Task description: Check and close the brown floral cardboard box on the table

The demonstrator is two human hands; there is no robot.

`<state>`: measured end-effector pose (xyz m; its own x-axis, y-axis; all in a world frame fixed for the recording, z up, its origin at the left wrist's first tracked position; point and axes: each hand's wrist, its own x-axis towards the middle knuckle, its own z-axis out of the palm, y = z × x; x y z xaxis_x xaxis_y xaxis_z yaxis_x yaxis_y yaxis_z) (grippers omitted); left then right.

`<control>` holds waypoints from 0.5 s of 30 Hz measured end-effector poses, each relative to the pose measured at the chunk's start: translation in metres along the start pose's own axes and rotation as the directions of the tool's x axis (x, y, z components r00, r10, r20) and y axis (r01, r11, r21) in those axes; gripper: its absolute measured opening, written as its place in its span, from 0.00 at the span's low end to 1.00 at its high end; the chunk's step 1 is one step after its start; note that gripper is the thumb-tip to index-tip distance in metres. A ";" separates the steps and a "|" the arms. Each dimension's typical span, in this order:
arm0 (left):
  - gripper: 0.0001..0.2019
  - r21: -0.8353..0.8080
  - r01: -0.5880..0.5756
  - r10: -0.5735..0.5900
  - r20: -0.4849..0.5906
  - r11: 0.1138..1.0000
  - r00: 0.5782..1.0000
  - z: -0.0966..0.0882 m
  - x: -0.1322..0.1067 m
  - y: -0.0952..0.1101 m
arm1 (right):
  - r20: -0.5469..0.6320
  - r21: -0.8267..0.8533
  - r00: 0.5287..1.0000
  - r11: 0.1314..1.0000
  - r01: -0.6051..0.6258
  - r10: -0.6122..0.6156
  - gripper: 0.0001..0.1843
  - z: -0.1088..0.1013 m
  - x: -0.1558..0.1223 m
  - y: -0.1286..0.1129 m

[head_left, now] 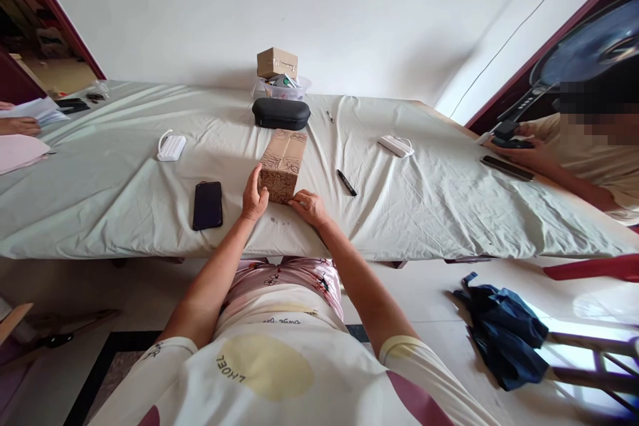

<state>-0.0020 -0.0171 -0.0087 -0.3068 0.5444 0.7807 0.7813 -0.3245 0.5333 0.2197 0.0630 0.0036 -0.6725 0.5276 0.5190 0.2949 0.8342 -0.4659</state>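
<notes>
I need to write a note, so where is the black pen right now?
In the head view, the black pen lies on the cloth-covered table, right of the scribble-covered box, a little beyond and right of the right hand.

A white wall (349,20) backs the draped table (449,206) — pale floor (394,309) below.

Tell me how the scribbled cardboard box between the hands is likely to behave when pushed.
The cardboard box probably keeps its shape: its visible faces look flat and its edges fairly straight. It seems unlikely to roll, being flat-sided. The wrinkled tablecloth might catch its lower edge.
</notes>
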 end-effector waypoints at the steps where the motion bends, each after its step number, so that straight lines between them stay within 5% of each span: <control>1: 0.33 0.002 -0.003 0.003 0.003 1.000 1.000 0.000 0.000 0.001 | 0.001 -0.009 1.000 1.000 0.001 -0.001 0.16 0.000 0.000 -0.001; 9: 0.47 0.078 0.024 -0.017 -0.083 0.997 0.996 0.002 0.000 0.011 | -0.245 0.074 0.964 0.993 -0.092 0.108 0.20 0.000 0.002 -0.003; 15: 0.50 0.097 0.158 -0.142 -0.150 0.983 0.978 0.000 -0.003 0.011 | -0.201 0.070 0.960 0.980 -0.185 0.195 0.15 0.006 0.001 0.000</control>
<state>0.0079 -0.0224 -0.0051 -0.4926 0.4631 0.7368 0.7722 -0.1578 0.6155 0.2151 0.0625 0.0001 -0.4517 0.7017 0.5510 0.3663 0.7090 -0.6026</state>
